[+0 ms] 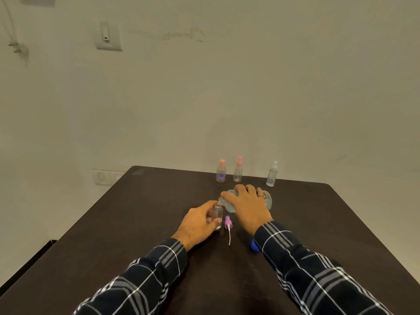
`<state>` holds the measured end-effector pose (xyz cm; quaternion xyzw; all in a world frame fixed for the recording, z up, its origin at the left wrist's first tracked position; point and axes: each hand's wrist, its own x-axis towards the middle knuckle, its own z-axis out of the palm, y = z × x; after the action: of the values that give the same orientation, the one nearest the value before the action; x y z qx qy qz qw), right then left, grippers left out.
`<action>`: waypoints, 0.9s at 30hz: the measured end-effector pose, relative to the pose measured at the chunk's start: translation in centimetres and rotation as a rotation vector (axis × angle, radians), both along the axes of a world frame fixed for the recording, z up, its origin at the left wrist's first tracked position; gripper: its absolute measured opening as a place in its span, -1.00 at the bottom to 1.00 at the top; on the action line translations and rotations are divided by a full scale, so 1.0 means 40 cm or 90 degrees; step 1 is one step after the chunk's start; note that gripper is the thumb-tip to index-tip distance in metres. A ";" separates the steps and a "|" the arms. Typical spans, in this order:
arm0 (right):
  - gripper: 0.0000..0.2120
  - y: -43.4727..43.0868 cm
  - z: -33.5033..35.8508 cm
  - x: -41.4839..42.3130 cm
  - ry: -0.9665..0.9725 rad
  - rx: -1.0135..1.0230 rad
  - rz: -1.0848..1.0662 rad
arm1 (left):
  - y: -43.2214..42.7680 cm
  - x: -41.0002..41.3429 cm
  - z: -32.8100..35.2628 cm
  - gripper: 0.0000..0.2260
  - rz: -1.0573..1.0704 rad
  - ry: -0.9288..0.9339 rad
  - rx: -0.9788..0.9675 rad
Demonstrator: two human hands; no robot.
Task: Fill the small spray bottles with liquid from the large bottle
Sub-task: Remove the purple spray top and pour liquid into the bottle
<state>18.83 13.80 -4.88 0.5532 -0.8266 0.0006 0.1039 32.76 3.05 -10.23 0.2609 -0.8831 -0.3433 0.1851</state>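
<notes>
Right hand (248,206) grips large bottle (268,199), tipped, mouth at small spray bottle (217,214) neck. Left hand (197,223) grips small bottle upright on table (136,223). Liquid flow apparently blurred. Purple sprayer (228,222) lies beside.

Dark table (136,223) against a pale wall (250,87) bearing a switch plate (108,35).

Dark brown desk (136,223); navy sleeves (145,276) checked with white and grey lines; lilac spray cap (228,222); two pink-topped clear bottles (221,172) (238,171); blue cap (254,245)
</notes>
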 end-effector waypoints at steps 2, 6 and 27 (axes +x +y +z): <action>-0.41 0.001 -0.001 -0.001 0.001 0.000 -0.001 | -0.001 -0.002 -0.002 -0.50 0.000 0.000 -0.001; -0.41 0.000 0.001 0.000 0.001 0.004 0.000 | -0.003 -0.003 -0.004 -0.50 0.000 -0.005 0.002; -0.41 -0.003 -0.007 -0.006 0.012 -0.010 0.004 | -0.004 -0.004 -0.008 -0.51 0.002 0.005 -0.003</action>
<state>18.60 13.66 -5.16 0.5546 -0.8240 0.0020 0.1161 32.62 2.89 -10.53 0.2601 -0.8829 -0.3417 0.1899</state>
